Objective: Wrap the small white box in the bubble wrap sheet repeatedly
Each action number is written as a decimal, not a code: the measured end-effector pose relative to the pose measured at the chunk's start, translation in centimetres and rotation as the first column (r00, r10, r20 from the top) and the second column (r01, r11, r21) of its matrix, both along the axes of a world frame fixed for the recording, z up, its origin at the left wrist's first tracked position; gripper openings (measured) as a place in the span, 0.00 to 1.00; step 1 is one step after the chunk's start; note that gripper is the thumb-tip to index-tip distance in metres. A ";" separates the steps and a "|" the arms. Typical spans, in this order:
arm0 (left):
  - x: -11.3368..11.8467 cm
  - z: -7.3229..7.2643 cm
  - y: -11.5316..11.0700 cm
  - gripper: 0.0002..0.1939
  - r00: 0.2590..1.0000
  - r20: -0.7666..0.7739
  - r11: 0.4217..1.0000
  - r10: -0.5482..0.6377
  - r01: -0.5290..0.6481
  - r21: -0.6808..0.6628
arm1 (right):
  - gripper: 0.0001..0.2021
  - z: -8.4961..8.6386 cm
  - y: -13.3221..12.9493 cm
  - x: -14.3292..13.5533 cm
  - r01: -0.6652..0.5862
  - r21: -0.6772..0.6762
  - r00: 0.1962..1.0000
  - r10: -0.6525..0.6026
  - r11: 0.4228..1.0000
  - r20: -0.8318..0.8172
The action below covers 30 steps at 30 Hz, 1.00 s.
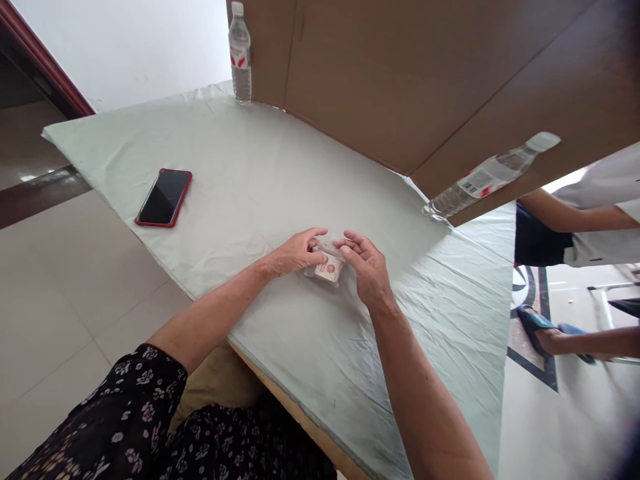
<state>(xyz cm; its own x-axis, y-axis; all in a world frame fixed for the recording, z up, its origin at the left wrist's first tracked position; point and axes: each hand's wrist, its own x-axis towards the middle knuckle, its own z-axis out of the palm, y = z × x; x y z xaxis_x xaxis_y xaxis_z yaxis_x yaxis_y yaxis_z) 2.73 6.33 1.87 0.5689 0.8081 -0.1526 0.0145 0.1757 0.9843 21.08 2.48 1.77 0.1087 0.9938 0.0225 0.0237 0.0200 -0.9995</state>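
Note:
A small cream packet (pixel 329 269) with reddish-brown print, in clear plastic wrapping, sits low over the cloth between my hands. My left hand (pixel 299 253) is closed on it from the left, the thumb pressed on its printed top. Some of its fingers are hidden behind the packet. My right hand (pixel 367 267) is just to the right, its fingers loosely curved and apart from the thumb. Clear film shows faintly between the hands; whether the right fingertips touch it is hard to make out. What the packet contains is hidden.
A pale green cloth (pixel 250 173) covers the table. A red-cased phone (pixel 164 197) lies at the left. Water bottles, one at the back (pixel 241 60) and one at the right (pixel 487 179), stand against a brown cardboard panel (pixel 350 73). Another person's arm (pixel 565 217) shows beyond the right edge.

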 end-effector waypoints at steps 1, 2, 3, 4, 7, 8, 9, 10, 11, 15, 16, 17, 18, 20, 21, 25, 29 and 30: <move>0.0 0.1 0.0 0.43 1.000 -0.001 1.000 0.001 -0.001 0.001 | 0.25 0.3 0.5 -0.1 0.002 -0.014 1.000 -0.002 1.000 0.009; 0.0 0.1 0.0 0.43 1.000 -0.005 1.000 0.001 -0.001 0.002 | 0.25 0.6 1.1 -0.2 0.003 -0.019 1.000 -0.003 1.000 0.021; -0.1 0.1 0.0 0.43 1.000 -0.010 1.000 0.000 0.000 0.003 | 0.24 0.9 1.5 -0.3 0.002 -0.012 0.999 -0.001 1.000 0.035; -0.1 0.2 0.0 0.42 1.000 -0.013 1.000 -0.004 0.004 0.006 | 0.23 1.0 2.0 -0.4 -0.002 0.005 0.999 0.001 1.000 0.050; -0.1 0.1 0.1 0.42 1.000 -0.012 1.000 -0.022 0.023 0.021 | 0.17 1.3 2.6 -0.6 -0.011 0.070 0.995 0.004 0.997 0.098; -0.1 0.0 0.2 0.41 1.000 -0.012 0.999 -0.026 0.026 0.028 | 0.15 1.3 2.6 -0.7 -0.010 0.089 0.993 0.000 0.996 0.114; -0.1 -0.1 0.3 0.40 1.000 -0.011 0.999 -0.028 0.028 0.036 | 0.14 1.4 2.4 -0.8 -0.006 0.108 0.991 -0.009 0.994 0.135; -0.1 -0.2 0.3 0.38 1.000 -0.011 0.999 -0.027 0.028 0.041 | 0.13 1.4 2.2 -0.8 0.003 0.130 0.986 -0.025 0.992 0.166; -0.1 -0.2 0.4 0.36 1.000 -0.011 0.999 -0.023 0.024 0.045 | 0.12 1.4 1.9 -0.9 0.014 0.156 0.976 -0.047 0.988 0.211; -0.2 -0.4 0.4 0.27 0.999 -0.026 0.998 0.026 -0.025 0.053 | 0.08 1.4 0.0 -1.4 0.036 0.302 0.877 -0.174 0.953 0.447; -0.2 -0.4 0.4 0.24 0.999 -0.029 0.998 0.039 -0.037 0.060 | 0.08 1.3 -0.4 -1.6 0.034 0.336 0.846 -0.206 0.941 0.493; -0.2 -0.4 0.3 0.22 0.999 -0.028 0.997 0.046 -0.044 0.069 | 0.08 1.2 -0.8 -1.8 0.031 0.366 0.815 -0.236 0.930 0.530; -0.1 -0.3 0.2 0.20 0.998 -0.027 0.996 0.048 -0.045 0.083 | 0.07 0.9 -1.2 -2.0 0.030 0.397 0.784 -0.268 0.918 0.560; 0.0 -0.2 0.0 0.17 0.998 -0.035 0.993 0.045 -0.041 0.114 | 0.07 0.2 -1.9 -2.2 0.015 0.457 0.723 -0.326 0.890 0.610; 0.0 -0.1 -0.1 0.16 0.998 -0.049 0.991 0.048 -0.042 0.131 | 0.07 -0.1 -2.3 -2.3 0.000 0.486 0.695 -0.349 0.874 0.628; 0.2 0.4 -0.4 0.14 0.987 -0.143 0.965 0.079 -0.040 0.258 | 0.10 -1.2 -3.5 -2.1 -0.105 0.545 0.629 -0.369 0.832 0.684; 0.0 0.7 -0.3 0.15 0.974 -0.204 0.942 0.095 -0.021 0.335 | 0.14 -0.9 -4.5 -1.4 -0.161 0.535 0.692 -0.292 0.829 0.660; 0.0 0.7 -0.3 0.16 0.973 -0.211 0.945 0.095 -0.021 0.327 | 0.15 -0.7 -4.5 -1.0 -0.146 0.520 0.715 -0.273 0.841 0.643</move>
